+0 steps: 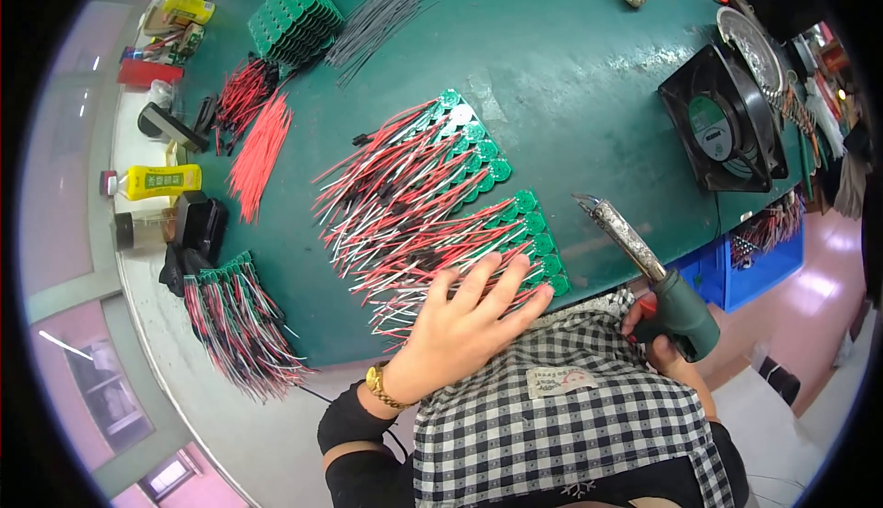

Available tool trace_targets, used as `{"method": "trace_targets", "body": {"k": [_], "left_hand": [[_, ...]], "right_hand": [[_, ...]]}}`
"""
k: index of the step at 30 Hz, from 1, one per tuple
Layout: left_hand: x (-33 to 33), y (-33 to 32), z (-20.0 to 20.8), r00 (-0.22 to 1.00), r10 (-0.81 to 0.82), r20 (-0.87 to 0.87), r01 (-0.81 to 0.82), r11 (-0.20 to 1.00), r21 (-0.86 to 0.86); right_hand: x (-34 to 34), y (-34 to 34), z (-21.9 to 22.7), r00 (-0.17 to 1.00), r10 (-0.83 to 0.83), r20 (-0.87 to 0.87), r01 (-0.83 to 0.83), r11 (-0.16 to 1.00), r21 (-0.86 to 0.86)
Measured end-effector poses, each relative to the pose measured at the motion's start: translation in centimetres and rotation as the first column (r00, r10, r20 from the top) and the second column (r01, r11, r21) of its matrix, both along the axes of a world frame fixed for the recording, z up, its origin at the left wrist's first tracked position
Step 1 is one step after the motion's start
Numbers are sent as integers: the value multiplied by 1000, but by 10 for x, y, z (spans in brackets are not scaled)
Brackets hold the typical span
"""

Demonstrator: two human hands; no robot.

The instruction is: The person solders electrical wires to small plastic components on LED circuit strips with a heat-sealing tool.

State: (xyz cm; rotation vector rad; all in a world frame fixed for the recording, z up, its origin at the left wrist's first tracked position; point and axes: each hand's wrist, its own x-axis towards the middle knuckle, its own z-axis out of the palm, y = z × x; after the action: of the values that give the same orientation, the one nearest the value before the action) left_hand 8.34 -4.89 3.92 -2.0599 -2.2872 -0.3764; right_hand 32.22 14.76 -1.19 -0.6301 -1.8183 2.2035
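Note:
My left hand (pixel 460 324), with a gold watch at the wrist, lies flat with fingers spread on the near row of small round green circuit boards (pixel 538 236) and their red, white and black wires (pixel 414 264). A second row of the same boards (pixel 474 144) lies just beyond it. My right hand (pixel 664 347) grips the green handle of a soldering iron (pixel 644 264), whose crusted metal tip points up and away over the green table (pixel 570 66), to the right of the boards.
A black square fan (pixel 722 131) stands at the right. A stack of bare green boards (pixel 294 20), grey wires (pixel 377 16), red wires (pixel 258 144) and a wired bundle (pixel 239 324) lie at the left, beside yellow bottles (pixel 161 181). A blue bin (pixel 754 259) sits below the table edge.

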Motion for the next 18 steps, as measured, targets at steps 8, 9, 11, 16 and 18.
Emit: {"method": "trace_targets", "body": {"k": [8, 9, 11, 16, 18], "left_hand": [[10, -6, -17, 988, 144, 52, -151, 972, 181], [11, -6, -16, 986, 162, 48, -168, 969, 180], [12, -5, -15, 982, 182, 44, -187, 967, 175], [8, -2, -15, 957, 281, 73, -290, 943, 164], [-2, 3, 5, 958, 248, 143, -264, 959, 107]], "right_hand": [[-7, 3, 7, 994, -20, 110, 21, 1000, -7], [-8, 5, 8, 994, -19, 112, 20, 1000, -10], [-11, 10, 12, 995, 83, 53, -84, 996, 16], [-22, 16, 18, 994, 87, 59, -87, 996, -1], [-22, 18, 18, 997, 60, 49, -58, 998, -33]]}}
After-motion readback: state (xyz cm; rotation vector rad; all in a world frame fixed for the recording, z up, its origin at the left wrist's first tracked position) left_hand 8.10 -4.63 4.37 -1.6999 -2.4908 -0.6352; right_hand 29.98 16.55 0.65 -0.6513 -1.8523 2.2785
